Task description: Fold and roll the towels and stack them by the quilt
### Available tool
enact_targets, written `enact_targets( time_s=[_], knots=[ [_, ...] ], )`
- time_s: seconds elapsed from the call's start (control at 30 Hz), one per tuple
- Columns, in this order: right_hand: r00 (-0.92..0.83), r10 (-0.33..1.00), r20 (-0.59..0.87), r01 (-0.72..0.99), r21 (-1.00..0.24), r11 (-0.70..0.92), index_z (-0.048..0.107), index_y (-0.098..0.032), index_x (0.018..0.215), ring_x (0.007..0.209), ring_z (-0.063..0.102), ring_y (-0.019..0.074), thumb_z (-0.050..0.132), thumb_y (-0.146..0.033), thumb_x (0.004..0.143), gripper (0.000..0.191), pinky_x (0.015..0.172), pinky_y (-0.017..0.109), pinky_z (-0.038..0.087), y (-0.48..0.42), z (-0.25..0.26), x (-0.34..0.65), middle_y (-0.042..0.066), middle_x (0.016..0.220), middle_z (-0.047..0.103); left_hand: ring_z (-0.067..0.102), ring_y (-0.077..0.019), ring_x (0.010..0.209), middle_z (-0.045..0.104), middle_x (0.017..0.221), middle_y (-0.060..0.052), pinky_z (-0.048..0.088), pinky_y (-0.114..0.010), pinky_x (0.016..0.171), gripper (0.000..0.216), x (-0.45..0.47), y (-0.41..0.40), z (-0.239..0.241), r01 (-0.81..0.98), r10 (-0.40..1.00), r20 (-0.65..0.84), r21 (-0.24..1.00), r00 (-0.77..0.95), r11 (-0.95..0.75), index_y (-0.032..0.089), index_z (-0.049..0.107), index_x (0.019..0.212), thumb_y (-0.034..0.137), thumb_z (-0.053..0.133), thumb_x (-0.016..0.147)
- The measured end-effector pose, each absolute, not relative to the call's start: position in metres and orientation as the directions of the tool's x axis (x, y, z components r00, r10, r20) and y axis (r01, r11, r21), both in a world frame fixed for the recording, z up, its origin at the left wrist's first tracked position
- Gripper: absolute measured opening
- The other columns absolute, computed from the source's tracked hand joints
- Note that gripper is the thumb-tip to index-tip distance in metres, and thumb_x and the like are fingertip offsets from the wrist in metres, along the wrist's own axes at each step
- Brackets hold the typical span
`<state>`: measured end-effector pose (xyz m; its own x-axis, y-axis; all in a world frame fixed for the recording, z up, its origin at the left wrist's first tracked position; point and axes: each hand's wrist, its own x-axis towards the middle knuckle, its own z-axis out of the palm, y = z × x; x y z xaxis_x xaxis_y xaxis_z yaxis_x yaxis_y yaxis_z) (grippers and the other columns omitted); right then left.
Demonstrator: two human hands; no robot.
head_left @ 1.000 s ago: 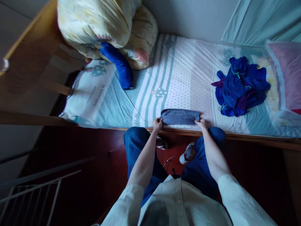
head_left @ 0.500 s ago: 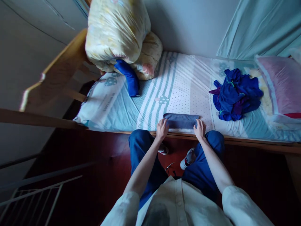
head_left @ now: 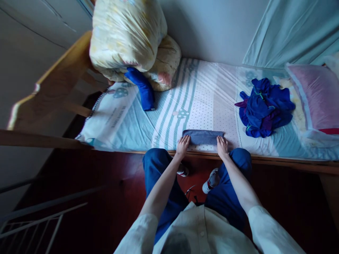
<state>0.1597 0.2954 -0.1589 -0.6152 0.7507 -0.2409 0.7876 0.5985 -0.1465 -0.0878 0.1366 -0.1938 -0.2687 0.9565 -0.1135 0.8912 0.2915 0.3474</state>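
A grey-blue folded cloth (head_left: 203,137) lies as a narrow strip along the near edge of the bed. My left hand (head_left: 182,145) rests on its left end, fingers stretched out and lying flat over the fabric. At the right end, my right hand (head_left: 221,145) lies the same way, fingers extended on the cloth. Both thumbs are hard to make out. A crumpled heap of blue and purple clothes (head_left: 266,107) sits on the bed to the right. Farther left, a long blue folded piece of cloth (head_left: 143,90) leans from the bedding pile onto the sheet.
A patterned sheet (head_left: 203,95) covers the bed. Bulky yellowish bedding (head_left: 127,35) is piled by the wooden headboard (head_left: 50,77). A pink pillow (head_left: 317,95) is at the right, near a hanging curtain (head_left: 293,33). My knees are close to the bed's wooden edge; a white metal rack (head_left: 34,225) stands lower left.
The cloth's near layer now lies over the far strip that showed before, making it one narrower band. My fingers have gone from gripping its ends to lying on top. The view has shifted slightly.
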Motion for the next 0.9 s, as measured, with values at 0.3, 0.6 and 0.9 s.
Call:
enact_targets(
  time_s=[0.3, 0.6, 0.9],
  knots=[
    [-0.553, 0.736, -0.391, 0.812, -0.055, 0.581, 0.060, -0.019, 0.138, 0.132, 0.057, 0.0249, 0.032, -0.004, 0.097, 0.052, 0.109, 0.043, 0.040, 0.294, -0.126, 0.151, 0.017, 0.143, 0.062, 0.057, -0.0258, 0.135, 0.063, 0.142, -0.015, 0.041, -0.045, 0.117, 0.060, -0.089, 0.135, -0.177, 0.888, 0.955, -0.169, 0.356, -0.245, 0.291, 0.018, 0.060, 0.138, 0.000, 0.043, 0.083],
    [-0.505, 0.728, -0.463, 0.839, -0.067, 0.539, 0.071, -0.021, 0.123, 0.115, 0.069, 0.0260, 0.044, -0.005, 0.094, 0.043, 0.105, 0.041, 0.045, 0.270, -0.106, 0.170, 0.016, 0.115, 0.076, 0.069, -0.0285, 0.114, 0.073, 0.123, -0.015, 0.050, -0.041, 0.105, 0.056, -0.080, 0.112, -0.156, 0.868, 0.917, -0.325, 0.357, -0.232, 0.346, 0.019, 0.067, 0.128, 0.001, 0.053, 0.078],
    [-0.388, 0.817, -0.426, 0.912, -0.308, 0.273, 0.070, -0.022, 0.124, 0.117, 0.067, 0.0227, 0.067, -0.017, 0.085, 0.039, 0.099, 0.029, 0.049, 0.310, -0.124, 0.175, 0.009, 0.121, 0.074, 0.069, -0.0259, 0.110, 0.076, 0.113, -0.010, 0.052, -0.035, 0.100, 0.056, -0.100, 0.120, -0.149, 0.647, 0.851, -0.285, 0.556, -0.442, 0.522, 0.015, 0.066, 0.128, 0.005, 0.054, 0.074]
  ],
)
